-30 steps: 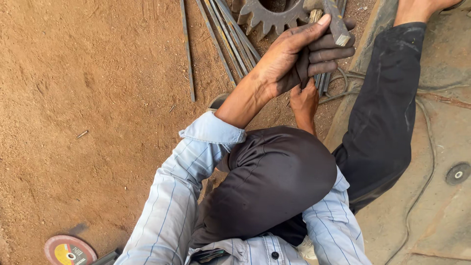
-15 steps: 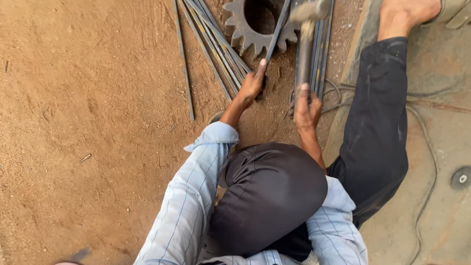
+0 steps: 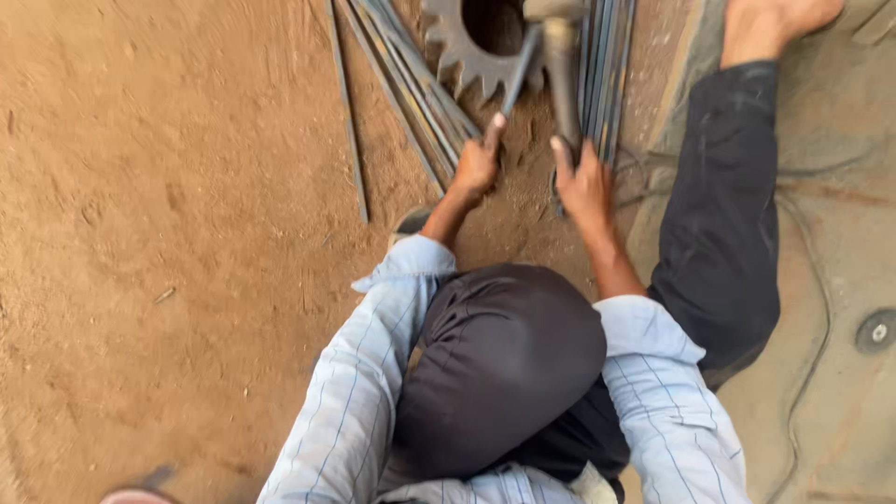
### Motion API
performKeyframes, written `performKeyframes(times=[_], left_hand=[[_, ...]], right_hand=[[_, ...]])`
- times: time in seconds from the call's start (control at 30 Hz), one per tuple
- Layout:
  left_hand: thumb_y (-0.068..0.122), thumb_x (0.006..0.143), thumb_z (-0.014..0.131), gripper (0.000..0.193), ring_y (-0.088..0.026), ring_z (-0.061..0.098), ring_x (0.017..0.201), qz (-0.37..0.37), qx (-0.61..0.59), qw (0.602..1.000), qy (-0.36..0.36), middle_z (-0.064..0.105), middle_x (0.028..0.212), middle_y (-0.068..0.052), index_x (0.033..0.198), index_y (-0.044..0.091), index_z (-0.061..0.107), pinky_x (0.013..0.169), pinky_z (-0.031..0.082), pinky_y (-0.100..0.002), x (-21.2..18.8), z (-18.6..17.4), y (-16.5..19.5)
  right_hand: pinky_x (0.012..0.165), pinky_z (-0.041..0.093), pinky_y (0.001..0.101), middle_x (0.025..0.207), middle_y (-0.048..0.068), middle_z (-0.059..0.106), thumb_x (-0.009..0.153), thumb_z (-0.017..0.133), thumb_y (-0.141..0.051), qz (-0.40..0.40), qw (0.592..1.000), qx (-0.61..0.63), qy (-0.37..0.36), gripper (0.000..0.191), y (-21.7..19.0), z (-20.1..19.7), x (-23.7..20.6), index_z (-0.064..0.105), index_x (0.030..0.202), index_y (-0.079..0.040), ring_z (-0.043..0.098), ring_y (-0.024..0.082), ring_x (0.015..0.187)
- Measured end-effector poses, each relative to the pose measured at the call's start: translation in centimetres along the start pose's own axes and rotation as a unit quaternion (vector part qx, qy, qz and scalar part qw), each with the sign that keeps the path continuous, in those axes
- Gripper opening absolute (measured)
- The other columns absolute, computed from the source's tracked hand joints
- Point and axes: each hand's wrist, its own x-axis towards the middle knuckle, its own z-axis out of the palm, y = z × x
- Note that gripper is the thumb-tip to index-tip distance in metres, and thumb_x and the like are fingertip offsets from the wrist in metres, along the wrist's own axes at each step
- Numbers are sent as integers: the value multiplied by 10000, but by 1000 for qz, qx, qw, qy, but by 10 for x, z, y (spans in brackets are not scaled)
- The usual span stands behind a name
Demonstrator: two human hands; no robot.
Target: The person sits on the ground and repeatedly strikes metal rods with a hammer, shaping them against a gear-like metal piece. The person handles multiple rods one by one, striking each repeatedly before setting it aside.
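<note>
Bare brown dirt ground (image 3: 177, 233), loose thin metal rods (image 3: 397, 89) lying on it, large toothed gear (image 3: 471, 47) beside them

An open-air metal workshop: dirt ground (image 3: 168, 233), steel rods (image 3: 401, 84), big gear (image 3: 467, 47).

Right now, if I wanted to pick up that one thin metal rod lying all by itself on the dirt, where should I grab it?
Probably around the middle of the single rod, coming straight down from above. It lies flat on the dirt, apart from the rod bundle, so fingers can pinch both long sides, and a middle grip should keep it from tipping.
</note>
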Motion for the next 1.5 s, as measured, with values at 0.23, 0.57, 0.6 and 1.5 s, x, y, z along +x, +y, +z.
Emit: performKeyframes(times=[0.23, 0.57, 0.6, 1.5], left_hand=[[797, 934, 358, 744, -139, 380, 388, -22, 51, 998, 29, 453, 535, 18, 642, 131, 512, 329, 329, -364, -9, 3, -29], [624, 1019, 413, 585, -131, 384, 467, -97, -213, 969, -79, 390, 593, 37, 831, 94, 575, 432, 398, -327, -82, -26, -4], [567, 1015, 401, 542, -131, 404, 486, -106, -280, 944, -141, 402, 605, 33, 853, 86, 592, 451, 417, -322, -91, -23, 11], [358, 1079, 621, 460, -252, 753, 1087, 122, -479, 794, -354, 742, 1206, -198, 1311, -39, 618, 898, 656, -354, -72, 42, 119]], right_hand=[[541, 539, 477, 748, 198, 676, 1136, 572, -531, -58, 991, -62, 108, 548, 27, 32, -12, 661, 1038, 1, 670, 353, 636], [455, 484, 477, 658, 191, 665, 1096, 528, -517, 16, 994, -34, 105, 575, 46, 59, -16, 669, 993, 31, 626, 312, 513], [439, 481, 482, 656, 192, 673, 1088, 512, -517, 36, 996, -8, 82, 583, 46, 60, -16, 665, 1010, 40, 636, 312, 499], [842, 509, 540, 1138, 288, 674, 996, 579, -478, -24, 992, 90, 85, 575, 25, 63, -20, 573, 1320, -2, 649, 476, 1026]])
